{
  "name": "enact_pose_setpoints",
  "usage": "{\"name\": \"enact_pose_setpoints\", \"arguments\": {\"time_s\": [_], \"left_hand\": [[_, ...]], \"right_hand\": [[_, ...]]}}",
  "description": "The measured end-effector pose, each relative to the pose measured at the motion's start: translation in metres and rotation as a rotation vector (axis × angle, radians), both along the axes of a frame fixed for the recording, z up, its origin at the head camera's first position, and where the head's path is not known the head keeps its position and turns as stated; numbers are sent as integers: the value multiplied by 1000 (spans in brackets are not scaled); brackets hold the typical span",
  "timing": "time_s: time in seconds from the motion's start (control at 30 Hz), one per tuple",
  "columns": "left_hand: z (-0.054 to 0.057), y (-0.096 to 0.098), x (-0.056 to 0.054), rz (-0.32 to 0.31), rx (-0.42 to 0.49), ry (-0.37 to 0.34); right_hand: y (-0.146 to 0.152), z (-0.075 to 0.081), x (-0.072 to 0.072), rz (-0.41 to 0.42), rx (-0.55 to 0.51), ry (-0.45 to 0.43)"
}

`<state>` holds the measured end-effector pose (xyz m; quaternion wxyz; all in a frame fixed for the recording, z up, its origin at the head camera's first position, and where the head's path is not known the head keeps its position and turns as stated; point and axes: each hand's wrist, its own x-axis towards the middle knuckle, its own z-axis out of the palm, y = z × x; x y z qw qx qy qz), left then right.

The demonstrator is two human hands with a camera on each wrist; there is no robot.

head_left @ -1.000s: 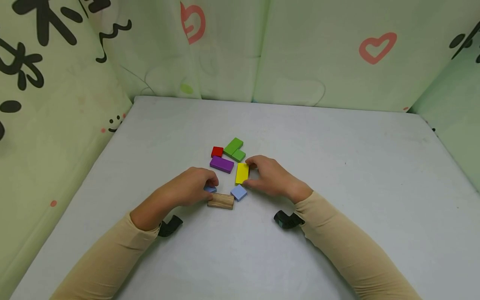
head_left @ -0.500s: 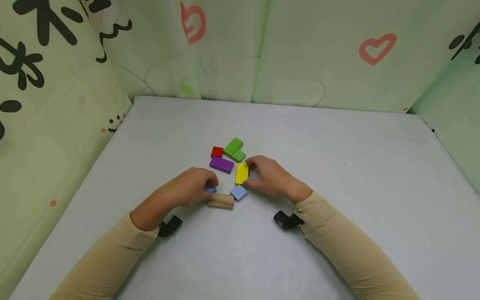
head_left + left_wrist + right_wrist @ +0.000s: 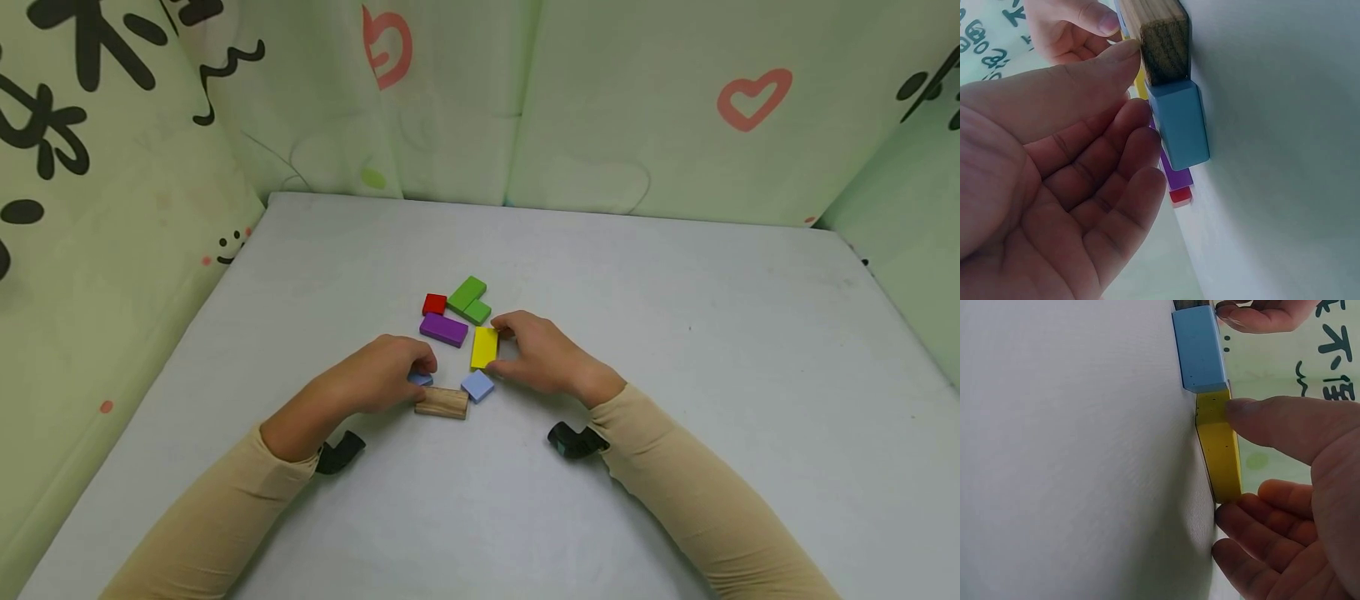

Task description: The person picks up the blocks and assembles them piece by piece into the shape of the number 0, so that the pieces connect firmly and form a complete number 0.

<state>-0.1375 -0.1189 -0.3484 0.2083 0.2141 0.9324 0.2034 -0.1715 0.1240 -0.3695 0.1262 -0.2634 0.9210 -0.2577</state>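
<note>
In the head view, my left hand (image 3: 375,375) holds a light blue block (image 3: 421,379), partly hidden under its fingers. The left wrist view puts the curved fingers along this blue block (image 3: 1179,125) and the thumb tip against the wooden block (image 3: 1165,47). My right hand (image 3: 546,357) pinches a yellow block (image 3: 483,348) lying flat, its thumb at the near end and fingers at the far end. A second light blue block (image 3: 477,386) sits between the yellow block and the wooden one, turned at an angle.
Beyond the hands lie a purple block (image 3: 443,330), a red block (image 3: 434,304), a long green block (image 3: 467,293) and a short green block (image 3: 477,312). All rest on the white table (image 3: 675,333). Pale green printed curtains (image 3: 600,108) surround its back and sides.
</note>
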Motion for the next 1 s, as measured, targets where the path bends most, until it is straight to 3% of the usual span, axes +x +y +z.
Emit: {"name": "enact_pose_setpoints", "arguments": {"time_s": [1.0], "left_hand": [[4, 1, 0, 4, -17, -7]], "right_hand": [[0, 2, 1, -3, 2, -14]]}}
